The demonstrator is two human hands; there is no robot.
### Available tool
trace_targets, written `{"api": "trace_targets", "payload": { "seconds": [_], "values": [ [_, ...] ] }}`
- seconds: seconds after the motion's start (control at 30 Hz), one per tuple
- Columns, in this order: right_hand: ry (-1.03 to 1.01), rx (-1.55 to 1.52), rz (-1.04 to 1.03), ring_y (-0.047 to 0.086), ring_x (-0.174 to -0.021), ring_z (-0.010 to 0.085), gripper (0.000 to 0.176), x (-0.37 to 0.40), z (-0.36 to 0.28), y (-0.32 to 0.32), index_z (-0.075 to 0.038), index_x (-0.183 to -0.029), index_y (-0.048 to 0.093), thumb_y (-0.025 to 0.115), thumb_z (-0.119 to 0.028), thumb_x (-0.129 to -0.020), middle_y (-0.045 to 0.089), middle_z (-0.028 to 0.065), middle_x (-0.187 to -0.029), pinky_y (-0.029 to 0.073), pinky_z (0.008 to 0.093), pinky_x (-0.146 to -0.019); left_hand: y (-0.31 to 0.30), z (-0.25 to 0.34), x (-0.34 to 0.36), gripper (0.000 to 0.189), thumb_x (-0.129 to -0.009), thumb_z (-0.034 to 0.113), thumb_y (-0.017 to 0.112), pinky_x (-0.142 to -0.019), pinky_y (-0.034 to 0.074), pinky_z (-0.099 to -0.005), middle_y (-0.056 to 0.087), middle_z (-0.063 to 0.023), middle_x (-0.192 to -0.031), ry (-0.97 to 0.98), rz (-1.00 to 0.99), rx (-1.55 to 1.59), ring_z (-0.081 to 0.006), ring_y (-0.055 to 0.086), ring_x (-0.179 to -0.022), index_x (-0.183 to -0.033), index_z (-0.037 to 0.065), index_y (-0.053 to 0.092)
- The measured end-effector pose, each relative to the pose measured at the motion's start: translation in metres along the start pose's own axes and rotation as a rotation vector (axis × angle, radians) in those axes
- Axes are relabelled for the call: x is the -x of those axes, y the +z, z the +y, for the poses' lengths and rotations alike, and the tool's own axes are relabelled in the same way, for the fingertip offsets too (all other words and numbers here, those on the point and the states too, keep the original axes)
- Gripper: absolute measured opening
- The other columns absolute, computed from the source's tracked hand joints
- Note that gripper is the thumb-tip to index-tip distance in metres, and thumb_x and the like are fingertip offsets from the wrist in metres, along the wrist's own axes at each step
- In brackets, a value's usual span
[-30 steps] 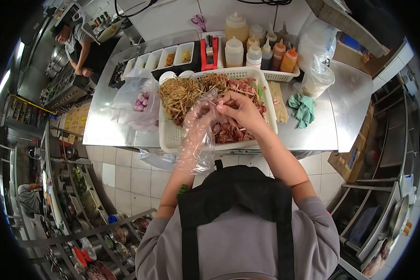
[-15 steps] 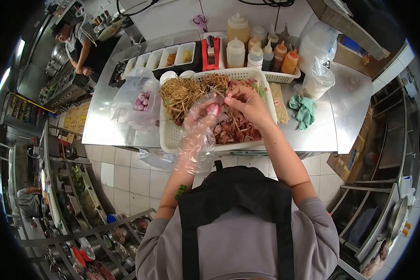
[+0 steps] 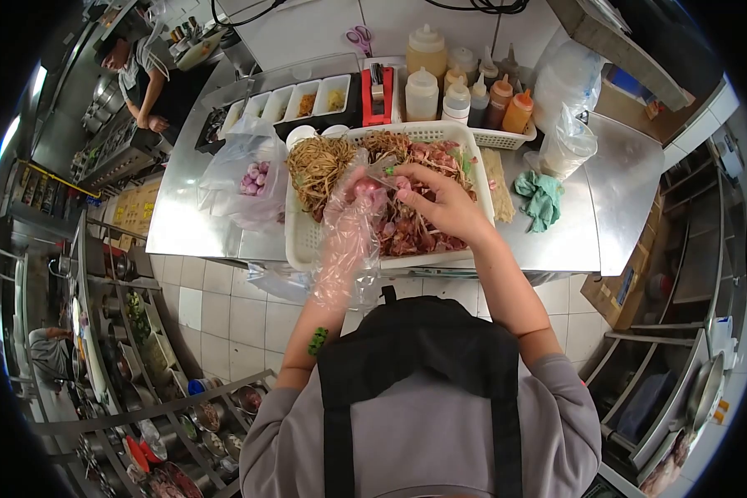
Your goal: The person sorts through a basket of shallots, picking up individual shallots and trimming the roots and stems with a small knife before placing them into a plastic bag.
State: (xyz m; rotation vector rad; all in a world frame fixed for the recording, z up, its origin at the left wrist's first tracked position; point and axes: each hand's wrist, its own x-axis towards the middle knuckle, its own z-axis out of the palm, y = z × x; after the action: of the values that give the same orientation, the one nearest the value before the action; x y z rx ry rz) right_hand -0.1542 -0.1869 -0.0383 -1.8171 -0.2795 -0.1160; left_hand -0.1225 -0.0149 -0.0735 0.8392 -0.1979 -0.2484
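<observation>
My left hand, in a loose clear plastic glove, is closed around a pink shallot above the basket. My bare right hand is beside it, thumb and index finger curled together close to the shallot. What the right fingertips pinch is too small to make out; a small green patch shows near the index fingertip. Below both hands, a white plastic basket holds dry stringy shallot tops on the left and reddish shallots with loose skins on the right.
Left of the basket, a clear plastic bag holds peeled shallots. Behind stand topping tubs, a red holder and sauce bottles. A green cloth lies on the right. Another person stands at far left.
My left hand has shifted slightly left with the shallot, now turned in the fingers. My right hand has moved a little down, its fingers less tightly bunched.
</observation>
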Motion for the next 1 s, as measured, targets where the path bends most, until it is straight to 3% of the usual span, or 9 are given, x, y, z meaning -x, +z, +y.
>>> {"api": "trace_targets", "payload": {
  "seconds": [0.03, 0.37, 0.43, 0.5, 0.67, 0.83, 0.9, 0.93, 1.0],
  "values": [
    [0.001, 0.000, 0.000, 0.051, -0.105, 0.0148, 0.036, 0.001, -0.001, 0.002, -0.002, -0.118, 0.053, 0.060, -0.022, -0.089, 0.058, 0.0061, -0.110, 0.038, 0.0284, -0.093, 0.002, 0.002, 0.001, 0.038, -0.088, 0.009, 0.059, -0.093, 0.046, -0.0304, 0.056, -0.0112, -0.111, -0.001, -0.032, 0.034, -0.0187, 0.056, -0.101, -0.122, -0.001, 0.047],
    [-0.019, 0.062, 0.011, 0.055, -0.111, 0.0229, 0.037, 0.000, -0.002, 0.020, -0.002, -0.120, 0.054, 0.062, -0.016, -0.086, 0.058, 0.0136, -0.119, 0.039, 0.0318, -0.096, -0.006, 0.000, 0.004, 0.041, -0.086, 0.013, 0.062, -0.085, 0.051, -0.0365, 0.059, -0.0152, -0.104, -0.051, -0.018, 0.026, -0.0245, 0.060, -0.096, -0.121, -0.001, 0.046],
    [-0.007, 0.071, 0.029, 0.056, -0.109, 0.0231, 0.037, 0.001, -0.003, 0.023, -0.003, -0.120, 0.054, 0.062, -0.015, -0.086, 0.059, 0.0136, -0.117, 0.040, 0.0315, -0.095, -0.004, 0.001, 0.005, 0.041, -0.086, 0.011, 0.061, -0.061, 0.053, -0.0318, 0.061, -0.0114, -0.103, -0.061, 0.024, -0.034, -0.0225, 0.063, -0.093, -0.123, 0.008, 0.045],
    [-0.082, 0.092, 0.104, 0.060, -0.098, 0.0304, 0.032, 0.002, -0.005, 0.026, -0.003, -0.114, 0.056, 0.061, -0.016, -0.086, 0.061, 0.0176, -0.108, 0.044, 0.0351, -0.086, -0.002, 0.000, 0.007, 0.039, -0.086, 0.011, 0.061, -0.061, 0.053, -0.0318, 0.061, -0.0105, -0.102, -0.061, 0.032, -0.065, -0.0216, 0.063, -0.092, -0.122, 0.008, 0.046],
    [-0.068, 0.129, 0.161, 0.061, -0.088, 0.0288, 0.024, -0.001, -0.002, 0.027, -0.003, -0.106, 0.057, 0.061, -0.016, -0.086, 0.063, 0.0148, -0.100, 0.046, 0.0345, -0.078, 0.000, -0.001, 0.010, 0.033, -0.086, 0.010, 0.060, -0.060, 0.052, -0.0315, 0.060, -0.0077, -0.103, -0.050, 0.024, -0.142, -0.0185, 0.062, -0.090, -0.117, 0.008, 0.049],
    [-0.067, -0.065, 0.128, 0.060, -0.084, 0.0203, 0.024, -0.005, 0.008, 0.017, -0.004, -0.105, 0.057, 0.062, -0.019, -0.087, 0.064, 0.0079, -0.092, 0.046, 0.0320, -0.076, 0.002, 0.001, 0.004, 0.029, -0.088, 0.014, 0.060, -0.068, 0.053, -0.0292, 0.058, -0.0058, -0.108, -0.053, 0.083, -0.049, -0.0159, 0.061, -0.089, -0.115, 0.007, 0.051],
    [0.387, -0.293, -0.060, 0.056, -0.088, 0.0153, 0.026, -0.003, 0.001, 0.009, -0.004, -0.107, 0.057, 0.062, -0.020, -0.087, 0.062, 0.0060, -0.094, 0.044, 0.0301, -0.080, 0.006, 0.004, 0.003, 0.027, -0.090, 0.015, 0.057, -0.079, 0.050, -0.0294, 0.058, -0.0080, -0.110, -0.020, 0.091, -0.056, -0.0173, 0.059, -0.094, -0.115, 0.005, 0.052],
    [0.387, -0.294, -0.059, 0.056, -0.088, 0.0153, 0.026, -0.003, 0.003, 0.008, -0.004, -0.107, 0.057, 0.062, -0.020, -0.087, 0.062, 0.0060, -0.094, 0.044, 0.0301, -0.080, 0.008, 0.005, 0.003, 0.026, -0.093, 0.016, 0.053, -0.090, 0.047, -0.0296, 0.057, -0.0101, -0.112, 0.011, 0.098, -0.064, -0.0187, 0.058, -0.100, -0.114, 0.002, 0.053],
    [0.145, -0.135, 0.022, 0.052, -0.095, 0.0118, 0.030, -0.003, 0.009, 0.009, -0.004, -0.113, 0.055, 0.062, -0.019, -0.088, 0.059, 0.0042, -0.101, 0.043, 0.0276, -0.084, 0.004, 0.002, 0.002, 0.027, -0.093, 0.017, 0.052, -0.088, 0.048, -0.0289, 0.057, -0.0105, -0.111, 0.014, 0.105, -0.087, -0.0188, 0.058, -0.099, -0.115, 0.002, 0.053]
  ]
}}
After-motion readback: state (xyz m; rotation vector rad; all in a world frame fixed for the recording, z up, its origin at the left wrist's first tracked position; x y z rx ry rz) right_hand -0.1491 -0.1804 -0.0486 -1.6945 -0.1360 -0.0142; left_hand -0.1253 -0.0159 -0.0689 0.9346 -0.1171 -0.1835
